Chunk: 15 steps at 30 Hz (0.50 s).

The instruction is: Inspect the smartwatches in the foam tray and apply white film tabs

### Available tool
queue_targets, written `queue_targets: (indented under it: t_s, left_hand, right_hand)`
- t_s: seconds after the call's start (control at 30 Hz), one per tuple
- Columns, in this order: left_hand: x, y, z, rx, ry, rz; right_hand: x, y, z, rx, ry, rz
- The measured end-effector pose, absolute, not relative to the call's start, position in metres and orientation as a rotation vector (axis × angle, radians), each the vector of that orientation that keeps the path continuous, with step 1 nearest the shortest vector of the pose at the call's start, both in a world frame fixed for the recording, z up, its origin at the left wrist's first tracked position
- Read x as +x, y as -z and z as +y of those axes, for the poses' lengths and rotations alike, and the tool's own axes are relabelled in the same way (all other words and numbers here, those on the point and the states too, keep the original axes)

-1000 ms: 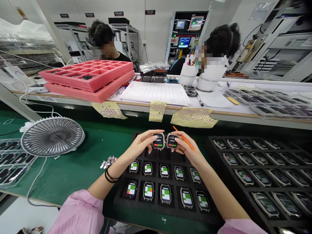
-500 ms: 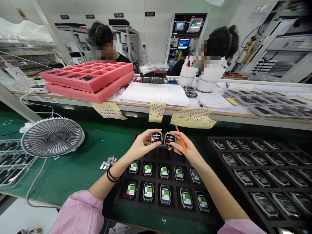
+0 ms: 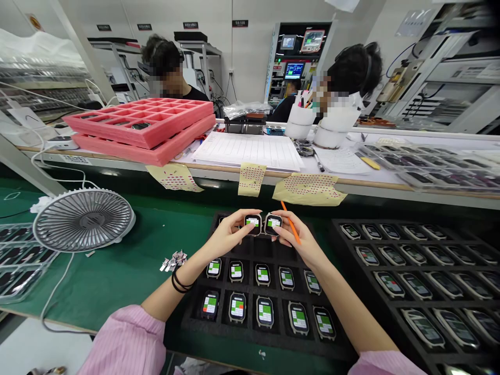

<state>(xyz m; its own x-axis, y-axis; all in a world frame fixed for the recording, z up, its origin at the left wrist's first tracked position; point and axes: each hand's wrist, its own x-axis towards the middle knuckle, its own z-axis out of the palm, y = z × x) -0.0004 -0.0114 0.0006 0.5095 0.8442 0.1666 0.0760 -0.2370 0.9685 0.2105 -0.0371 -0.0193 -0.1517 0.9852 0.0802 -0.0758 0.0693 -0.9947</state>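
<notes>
My left hand [image 3: 234,227] is closed around a smartwatch body [image 3: 253,221], its thumb on the lit screen. Beside it, a second smartwatch body [image 3: 272,222] is gripped in my right hand [image 3: 294,229], the thumb also at its screen. Both screens show green and white blocks. An orange pen-like stick [image 3: 290,223] is tucked between the fingers of my right hand. Below the hands lies a black foam tray [image 3: 250,333] with rows of strapless watches, such as one watch [image 3: 265,311] with a green-and-white screen. My forearms cover parts of the tray.
Another black tray [image 3: 351,265] of watches lies at right. A grey fan [image 3: 84,219] and small metal pieces [image 3: 174,259] sit on the green mat at left. Pink foam trays [image 3: 144,122] and paper sheets [image 3: 248,151] rest on the raised shelf. People sit beyond it.
The screens of both held watches have switched from dark with text and a red-orange strip to green and white blocks. The hands have barely moved.
</notes>
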Motion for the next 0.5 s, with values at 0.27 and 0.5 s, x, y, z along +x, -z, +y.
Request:
queue_targets:
  t_s: [0.27,0.5]
  left_hand:
    - [0.0005,-0.0021,-0.0105,1.673,-0.88,0.86]
    - [-0.0001,0.0038,-0.0079,1.662,-0.89,0.888]
  right_hand:
    - [0.2103,0.0167,-0.0389,-1.096,-1.253,-1.285]
    - [0.2131,0.0212,-0.0378,-1.118,-1.222,-1.276]
